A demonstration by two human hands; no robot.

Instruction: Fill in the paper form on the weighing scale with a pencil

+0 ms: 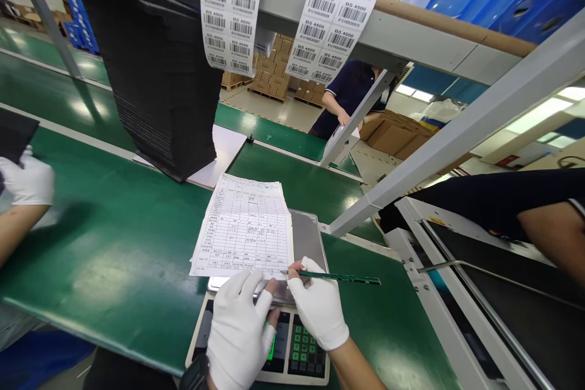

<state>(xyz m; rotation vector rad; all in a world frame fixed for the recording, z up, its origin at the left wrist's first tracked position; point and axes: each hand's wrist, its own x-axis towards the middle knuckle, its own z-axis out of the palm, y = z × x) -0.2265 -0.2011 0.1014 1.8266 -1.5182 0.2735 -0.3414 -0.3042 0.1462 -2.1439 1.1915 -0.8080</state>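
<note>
My right hand (319,309), in a white glove with some fingertips bare, grips a dark green pencil (354,278). The pencil's tip is at the lower right edge of a printed form (247,225) with handwritten entries. My left hand (242,323), gloved the same way, lies at the form's bottom edge with fingers bent a little and the thumb apart. Under the form is a scale, its metal plate (308,237) showing on the right. The scale's keypad (307,347) sits between my forearms, and my left hand partly covers its green-lit display.
A tall stack of black sheets (159,85) stands behind the form on the green bench (128,231). Barcode label strips (233,12) hang from an overhead rail. Another person's gloved hand (30,180) holds a black piece at left. A slanted post (439,116) rises at right beside a conveyor (507,280).
</note>
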